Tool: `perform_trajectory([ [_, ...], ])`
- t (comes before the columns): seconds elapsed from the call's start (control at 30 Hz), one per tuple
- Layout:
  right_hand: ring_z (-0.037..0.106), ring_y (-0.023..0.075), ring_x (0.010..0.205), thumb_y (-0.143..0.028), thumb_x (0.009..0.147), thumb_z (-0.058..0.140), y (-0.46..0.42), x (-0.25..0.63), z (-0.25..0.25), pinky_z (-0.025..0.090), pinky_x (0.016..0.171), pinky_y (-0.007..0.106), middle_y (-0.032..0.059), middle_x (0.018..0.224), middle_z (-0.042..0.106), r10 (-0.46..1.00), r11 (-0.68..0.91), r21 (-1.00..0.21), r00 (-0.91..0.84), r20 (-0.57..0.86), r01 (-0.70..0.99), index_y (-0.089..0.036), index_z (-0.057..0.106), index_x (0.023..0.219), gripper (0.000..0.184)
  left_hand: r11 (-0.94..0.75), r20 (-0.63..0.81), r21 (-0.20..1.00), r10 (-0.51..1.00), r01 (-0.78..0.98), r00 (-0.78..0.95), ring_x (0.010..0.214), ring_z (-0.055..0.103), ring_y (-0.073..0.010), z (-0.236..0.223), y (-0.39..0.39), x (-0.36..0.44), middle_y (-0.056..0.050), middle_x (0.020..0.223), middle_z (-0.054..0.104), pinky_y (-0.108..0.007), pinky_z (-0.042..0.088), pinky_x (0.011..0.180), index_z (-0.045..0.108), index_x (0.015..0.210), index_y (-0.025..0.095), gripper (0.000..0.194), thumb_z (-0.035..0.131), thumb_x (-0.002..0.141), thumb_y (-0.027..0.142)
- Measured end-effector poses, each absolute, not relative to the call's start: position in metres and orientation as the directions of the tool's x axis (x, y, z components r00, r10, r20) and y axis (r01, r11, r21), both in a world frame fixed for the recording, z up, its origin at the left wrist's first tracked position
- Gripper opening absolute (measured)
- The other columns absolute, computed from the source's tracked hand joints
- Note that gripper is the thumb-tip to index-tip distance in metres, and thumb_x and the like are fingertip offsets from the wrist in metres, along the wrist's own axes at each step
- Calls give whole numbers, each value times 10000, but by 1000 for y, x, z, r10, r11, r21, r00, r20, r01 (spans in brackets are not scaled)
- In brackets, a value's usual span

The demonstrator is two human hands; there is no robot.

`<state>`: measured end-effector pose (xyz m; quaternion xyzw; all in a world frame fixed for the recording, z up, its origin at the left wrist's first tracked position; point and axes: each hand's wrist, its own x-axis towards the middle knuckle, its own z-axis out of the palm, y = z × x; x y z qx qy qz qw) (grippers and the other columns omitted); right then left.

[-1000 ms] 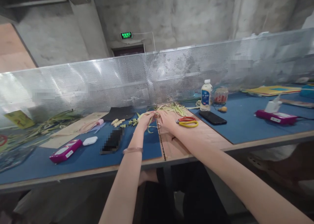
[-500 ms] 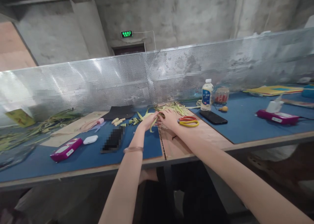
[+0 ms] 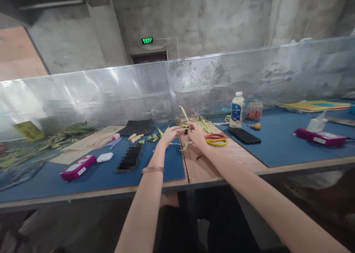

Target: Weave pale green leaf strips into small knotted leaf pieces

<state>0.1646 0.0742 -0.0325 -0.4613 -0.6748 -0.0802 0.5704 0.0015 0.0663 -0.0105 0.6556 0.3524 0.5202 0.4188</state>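
Observation:
My right hand [image 3: 196, 134] is closed around pale green leaf strips above the brown board. One strip [image 3: 183, 112] sticks up from its fingers and another curls down below them. A darker bit between the fingertips is too small to make out. To the left, my left hand [image 3: 169, 135] has its thumb and fingers apart, the fingertips close to a strip by my right hand. Behind my right hand lies a pile of similar leaf strips [image 3: 203, 124]. Scissors with red and yellow handles [image 3: 216, 142] lie beside my right wrist, their blades hidden.
Small green pieces [image 3: 153, 137] and cream pieces [image 3: 135, 137] lie left of my hands. A pixelated dark object [image 3: 129, 159], a white case [image 3: 104, 157] and a purple device [image 3: 78, 168] are nearer. A bottle [image 3: 237, 110] and phone [image 3: 244, 135] stand and lie right. A perforated metal screen [image 3: 133, 92] runs behind.
My hands have drawn apart a little, the left fingers opening away from the right hand. A leaf strip now points upward from my right hand. The view has shifted slightly.

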Motion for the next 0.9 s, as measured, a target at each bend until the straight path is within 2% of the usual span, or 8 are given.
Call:
perform_trajectory([
  [0.17,560,152,826,-280,857,534,80,179,-32,470,740,335,38,938,572,513,527,-505,218,830,684,-130,559,947,176,-347,366,929,912,129,-183,871,630,-178,-9,80,-28,-130,979,652,-341,494,766,566,1065,95,287,415,822,111],
  [0.27,557,147,798,-298,847,547,84,184,-33,466,730,331,32,910,574,511,517,-531,256,821,671,-130,566,917,183,-318,391,918,825,237,-408,953,579,-197,-8,85,-53,-105,1089,581,-394,481,807,528,1111,119,281,478,870,254],
  [0.37,553,154,818,-291,838,555,85,183,-33,457,749,343,33,908,573,508,520,-538,266,819,663,-130,573,906,175,-255,417,898,754,360,-508,1002,543,-209,-9,83,-69,-92,1174,525,-425,461,842,505,1153,159,337,503,861,327],
  [0.47,550,159,829,-269,835,555,83,180,-33,453,759,350,38,918,569,507,533,-528,250,825,661,-130,574,913,161,-177,428,855,771,487,-471,1026,531,-213,-14,79,-62,-83,1123,561,-440,408,895,571,1046,159,259,521,848,319],
  [0.57,549,159,825,-247,836,545,80,178,-32,451,758,348,40,919,566,508,539,-516,232,830,665,-130,573,909,141,-156,459,780,801,606,-384,1127,465,-302,-19,76,-37,-127,963,631,-500,241,972,631,752,154,83,597,768,228],
  [0.7,546,158,833,-224,831,543,79,177,-31,445,761,340,37,923,569,503,538,-504,222,835,676,-131,571,904,123,-192,519,672,811,715,-271,1221,351,-383,-24,76,-12,-211,941,634,-528,78,989,585,586,146,114,620,695,147],
  [0.8,545,159,827,-208,826,537,80,177,-32,444,751,333,36,922,570,502,535,-499,219,837,682,-133,569,903,112,-206,507,620,842,757,-186,1178,398,-406,-27,81,-8,-221,906,641,-560,61,968,563,553,138,139,672,638,128],
  [0.9,542,159,807,-190,822,520,80,177,-33,440,740,328,42,921,563,504,533,-499,217,836,683,-136,564,903,108,-244,480,579,873,778,-84,1078,506,-337,-32,89,-8,-162,901,648,-556,143,974,600,649,131,88,678,672,165],
])
